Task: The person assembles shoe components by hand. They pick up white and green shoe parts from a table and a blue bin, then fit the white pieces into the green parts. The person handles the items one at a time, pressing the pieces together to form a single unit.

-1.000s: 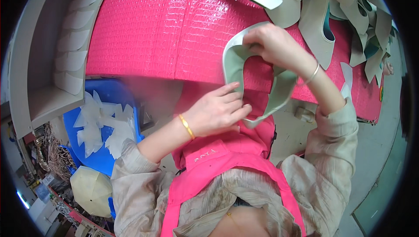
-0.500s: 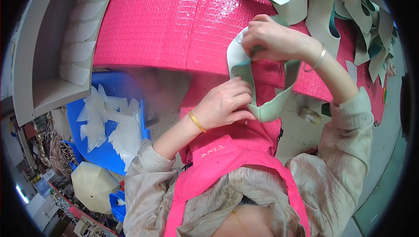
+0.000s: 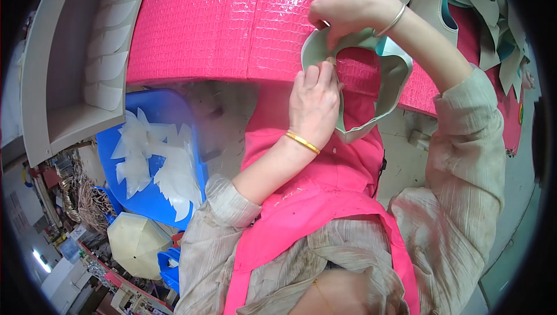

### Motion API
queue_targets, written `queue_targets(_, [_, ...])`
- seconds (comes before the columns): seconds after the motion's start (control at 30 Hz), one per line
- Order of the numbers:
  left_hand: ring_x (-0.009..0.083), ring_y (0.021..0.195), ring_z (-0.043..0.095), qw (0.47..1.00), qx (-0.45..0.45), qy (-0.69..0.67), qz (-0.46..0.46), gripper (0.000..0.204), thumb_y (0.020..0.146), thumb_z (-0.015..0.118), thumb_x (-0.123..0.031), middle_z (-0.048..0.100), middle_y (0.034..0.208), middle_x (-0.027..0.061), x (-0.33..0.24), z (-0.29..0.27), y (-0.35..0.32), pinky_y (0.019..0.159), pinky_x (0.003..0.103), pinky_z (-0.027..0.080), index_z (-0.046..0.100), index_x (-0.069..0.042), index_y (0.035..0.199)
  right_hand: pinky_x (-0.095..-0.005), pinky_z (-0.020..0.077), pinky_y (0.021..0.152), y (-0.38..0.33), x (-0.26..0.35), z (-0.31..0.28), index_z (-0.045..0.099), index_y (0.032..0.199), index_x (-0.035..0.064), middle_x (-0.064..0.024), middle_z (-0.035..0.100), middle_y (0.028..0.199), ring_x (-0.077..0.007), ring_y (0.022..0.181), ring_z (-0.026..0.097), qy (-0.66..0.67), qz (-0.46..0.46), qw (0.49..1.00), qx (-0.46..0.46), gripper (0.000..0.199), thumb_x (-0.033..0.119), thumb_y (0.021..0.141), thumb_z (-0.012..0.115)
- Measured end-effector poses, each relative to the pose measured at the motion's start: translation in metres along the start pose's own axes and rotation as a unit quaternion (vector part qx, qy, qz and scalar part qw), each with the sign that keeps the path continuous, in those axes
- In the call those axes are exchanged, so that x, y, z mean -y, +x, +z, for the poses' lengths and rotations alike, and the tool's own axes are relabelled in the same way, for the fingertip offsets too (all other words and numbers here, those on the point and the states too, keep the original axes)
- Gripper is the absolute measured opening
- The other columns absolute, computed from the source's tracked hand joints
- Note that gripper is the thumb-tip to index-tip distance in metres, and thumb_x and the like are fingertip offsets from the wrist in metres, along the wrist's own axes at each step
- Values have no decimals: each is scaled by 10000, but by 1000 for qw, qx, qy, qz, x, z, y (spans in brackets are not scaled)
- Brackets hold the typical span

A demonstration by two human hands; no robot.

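A pale grey-green shoe upper (image 3: 397,83), formed into an open loop, lies partly on the pink table edge and partly over my lap. My left hand (image 3: 315,101) is closed on the near left side of its band, fingers bent and thumb pointing away from me. Just beyond, my right hand (image 3: 348,12) arches over the far left part of the loop with its fingers bent down onto the rim. What exactly its fingertips pinch is hidden. A patch of teal lining shows below my right wrist.
The table has a shiny pink cover (image 3: 197,30). Several more pale uppers (image 3: 432,1) are piled at its far right. On the left stands a grey shelf box (image 3: 64,83) with stacked pale pieces. Below it, a blue bin (image 3: 142,190) holds translucent white sheets (image 3: 174,170).
My left hand has moved up and turned, now closer to my right hand. The right hand has shifted slightly away from me and left. The upper has turned, opening into a rounder loop.
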State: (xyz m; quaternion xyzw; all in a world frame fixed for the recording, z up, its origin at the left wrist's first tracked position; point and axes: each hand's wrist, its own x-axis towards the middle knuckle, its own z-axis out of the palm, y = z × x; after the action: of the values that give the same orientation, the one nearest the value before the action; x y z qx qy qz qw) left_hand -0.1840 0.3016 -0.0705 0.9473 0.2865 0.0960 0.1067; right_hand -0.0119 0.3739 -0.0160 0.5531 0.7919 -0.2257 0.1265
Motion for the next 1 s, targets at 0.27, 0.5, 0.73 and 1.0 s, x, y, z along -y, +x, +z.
queue_targets(0.27, [241,966,474,998,-9,-45,31,411,735,604,-180,476,1100,106,10,2,16,839,340,421,511,7,1088,-379,474,561,3,1,-4,628,777,-15,-167,601,691,-309,626,590,-27,59,997,52,268,193,631,712])
queue_targets(0.5, [234,958,484,991,-88,-54,85,377,729,614,-180,495,1079,92,19,9,25,838,325,428,543,13,1045,-381,479,528,1,-27,2,635,816,-2,-157,611,699,-278,631,607,36,147,983,104,378,288,595,733])
queue_targets(0.73, [225,917,505,979,-130,-80,132,368,734,613,-199,526,1009,85,30,15,36,813,302,446,557,-11,1045,-362,468,604,-17,-28,-2,620,852,-5,-171,614,738,-279,682,605,58,167,979,105,405,311,619,716])
queue_targets(1.0, [224,905,493,970,-128,-90,184,362,757,593,-223,532,978,62,35,20,49,813,320,430,566,-3,1043,-331,455,603,-31,-39,11,608,943,-6,-140,625,739,-237,661,597,161,205,964,50,391,287,692,672])
